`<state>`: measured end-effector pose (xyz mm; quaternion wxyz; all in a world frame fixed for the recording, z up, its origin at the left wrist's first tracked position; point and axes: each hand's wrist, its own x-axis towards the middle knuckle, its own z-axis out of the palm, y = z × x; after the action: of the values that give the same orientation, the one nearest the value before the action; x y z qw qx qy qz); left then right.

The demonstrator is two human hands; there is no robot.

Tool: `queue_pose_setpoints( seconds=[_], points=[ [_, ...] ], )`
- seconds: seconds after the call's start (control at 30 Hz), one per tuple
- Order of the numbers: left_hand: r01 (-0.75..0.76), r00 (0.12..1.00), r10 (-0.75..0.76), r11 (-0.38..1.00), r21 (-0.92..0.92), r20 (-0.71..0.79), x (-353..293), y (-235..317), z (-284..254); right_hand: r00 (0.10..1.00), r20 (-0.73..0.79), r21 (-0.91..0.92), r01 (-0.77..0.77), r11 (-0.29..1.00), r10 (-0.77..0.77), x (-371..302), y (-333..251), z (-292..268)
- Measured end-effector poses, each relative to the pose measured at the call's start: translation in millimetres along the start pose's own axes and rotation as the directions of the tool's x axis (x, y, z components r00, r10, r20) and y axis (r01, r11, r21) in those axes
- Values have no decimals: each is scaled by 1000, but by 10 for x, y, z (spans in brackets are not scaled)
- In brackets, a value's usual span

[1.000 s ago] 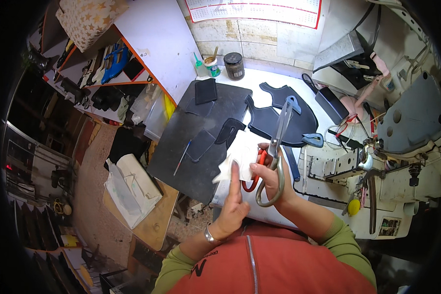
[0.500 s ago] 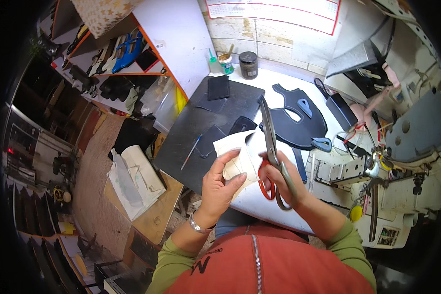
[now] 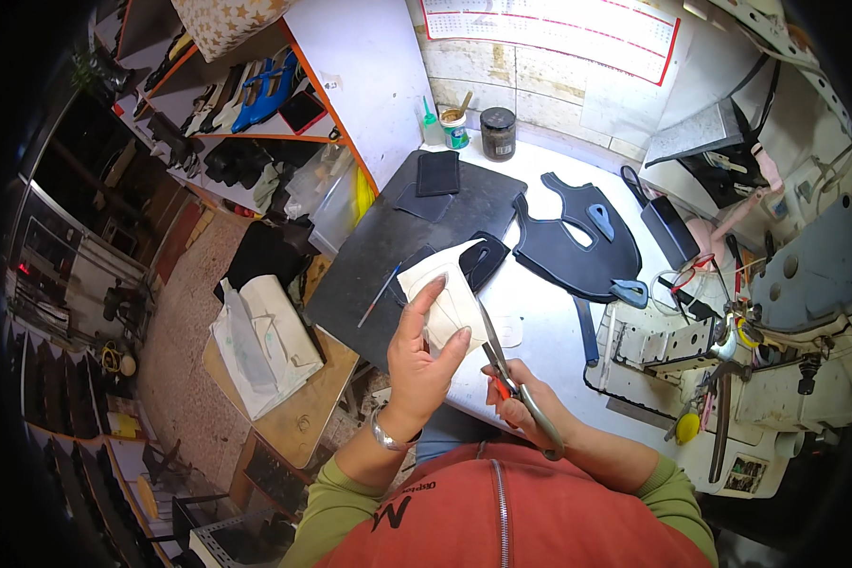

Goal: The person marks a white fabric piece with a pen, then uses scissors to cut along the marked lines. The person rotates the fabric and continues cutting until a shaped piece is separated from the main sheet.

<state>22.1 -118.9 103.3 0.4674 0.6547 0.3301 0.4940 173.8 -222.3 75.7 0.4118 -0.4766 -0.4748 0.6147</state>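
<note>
My left hand grips a cream-white sheet piece marked with drawn lines, fingers in front and thumb near its lower part. My right hand is closed round large scissors with red-lined handles. Their blades point up and away, along the right edge of the piece; whether they bite into it I cannot tell. Behind the piece lies a small black padded part. To the right rests a larger black shaped panel with blue clips on it.
A dark board covers the table's left, carrying a pen and black pieces. At the back stand a dark jar, a small tub and a bottle. A black strap and a machine are at right.
The scissors have come down from standing upright in front of the table to the right edge of the white piece. My right hand has moved lower. The view has shifted slightly.
</note>
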Motion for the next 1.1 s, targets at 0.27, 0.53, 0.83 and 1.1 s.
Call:
queue_pose_setpoints(
  seconds=[0.27,0.53,0.83,1.1],
  points=[
    [60,998,-61,996,-68,-1,-22,-36,23,997,-10,75,76,994,-76,15,84,39],
    [30,1000,-29,997,-68,6,-15,-34,20,995,-16,128,99,987,-97,37,138,56],
    [-17,999,19,996,-82,32,21,-50,1,991,-121,-37,48,998,-53,-7,112,77],
    [-24,999,26,997,-76,32,47,-37,-15,988,-145,-25,50,998,-53,-32,85,74]
  ],
)
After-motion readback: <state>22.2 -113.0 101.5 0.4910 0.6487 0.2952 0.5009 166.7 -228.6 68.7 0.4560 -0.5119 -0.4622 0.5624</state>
